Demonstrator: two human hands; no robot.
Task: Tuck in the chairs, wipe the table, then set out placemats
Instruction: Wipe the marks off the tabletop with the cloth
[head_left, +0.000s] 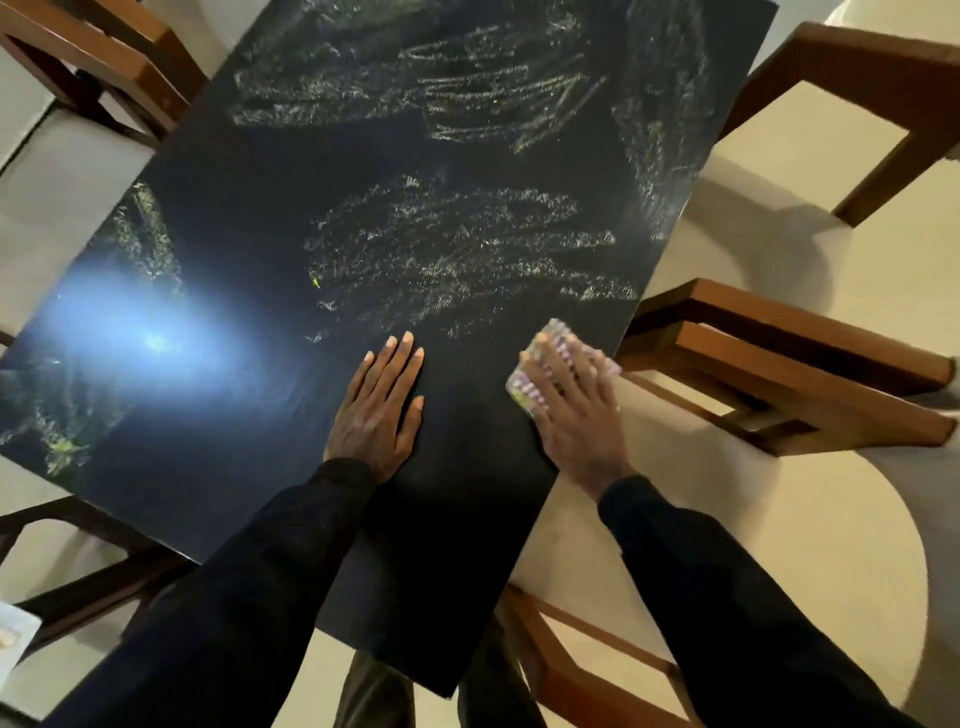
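Observation:
A black table (291, 218) fills the middle of the head view, streaked with pale wet wipe marks (457, 254). My left hand (382, 410) lies flat on the tabletop, fingers spread, holding nothing. My right hand (571, 410) presses a small pale cloth (556, 335) flat against the table's right edge; the cloth shows past my fingertips and beside my palm. Both arms wear black sleeves. Wooden chairs stand around the table: one at the right (789, 364), one at the far right (883, 88), one at the far left (104, 62), one near me (582, 654).
A bright light glare (150, 338) sits on the table's left part. Cream floor (779, 519) shows on the right. Another dark chair frame (78, 582) is at the lower left, beside a pale object (13, 631) at the frame edge.

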